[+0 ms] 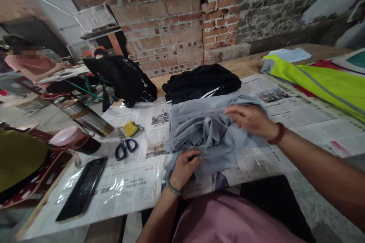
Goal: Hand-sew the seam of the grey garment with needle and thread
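Observation:
A crumpled grey garment (211,125) lies in front of me on the newspaper-covered table (128,186). My left hand (185,169) is at its near edge, thumb and fingers pinched closed on the fabric. Above the garment's right part, my right hand (251,119) is raised with its fingertips drawn together and somewhat blurred. Anything between those fingertips is too small to make out. A folded black garment with white stripes (199,83) sits just behind the grey one.
Scissors (127,149), a yellow object (130,128), a phone (82,188), a lidded cup (75,140) and a metal flask (88,115) are on the left. A black bag (125,79) stands behind them. A neon-yellow garment (319,81) lies right. Another person (34,62) sits far left.

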The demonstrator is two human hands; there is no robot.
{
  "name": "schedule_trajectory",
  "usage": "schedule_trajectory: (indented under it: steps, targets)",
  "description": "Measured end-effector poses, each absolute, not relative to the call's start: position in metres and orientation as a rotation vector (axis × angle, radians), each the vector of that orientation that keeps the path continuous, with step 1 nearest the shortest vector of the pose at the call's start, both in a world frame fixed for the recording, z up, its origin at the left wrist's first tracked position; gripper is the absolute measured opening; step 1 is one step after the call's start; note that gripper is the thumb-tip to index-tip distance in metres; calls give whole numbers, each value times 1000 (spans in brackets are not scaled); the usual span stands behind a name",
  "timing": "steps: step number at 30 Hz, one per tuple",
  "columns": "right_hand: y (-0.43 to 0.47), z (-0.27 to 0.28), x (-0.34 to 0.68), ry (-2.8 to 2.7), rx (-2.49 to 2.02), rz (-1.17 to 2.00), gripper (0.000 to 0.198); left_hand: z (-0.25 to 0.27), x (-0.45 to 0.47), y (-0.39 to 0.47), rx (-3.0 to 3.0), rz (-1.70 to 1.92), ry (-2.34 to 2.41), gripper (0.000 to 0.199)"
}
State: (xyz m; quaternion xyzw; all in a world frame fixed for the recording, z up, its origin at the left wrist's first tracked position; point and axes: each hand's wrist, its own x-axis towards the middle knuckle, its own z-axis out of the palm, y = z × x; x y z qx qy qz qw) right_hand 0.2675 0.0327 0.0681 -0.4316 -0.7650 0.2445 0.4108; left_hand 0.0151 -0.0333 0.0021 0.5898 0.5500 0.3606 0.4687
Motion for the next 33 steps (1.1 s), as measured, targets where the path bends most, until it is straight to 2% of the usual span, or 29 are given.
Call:
schedule_trajectory:
  steps: [4,9,33]
  targets:
    - [29,42,223,-2445,-872,505,19,-2,13,-33,1375,927,1369,12]
    - [32,21,203,-2676,-885,359,20,-7,13,-32,1329,967,1340,10]
    - [28,20,201,-2562,-694,775,24,-11,16,-32,1535,948,1247,10]
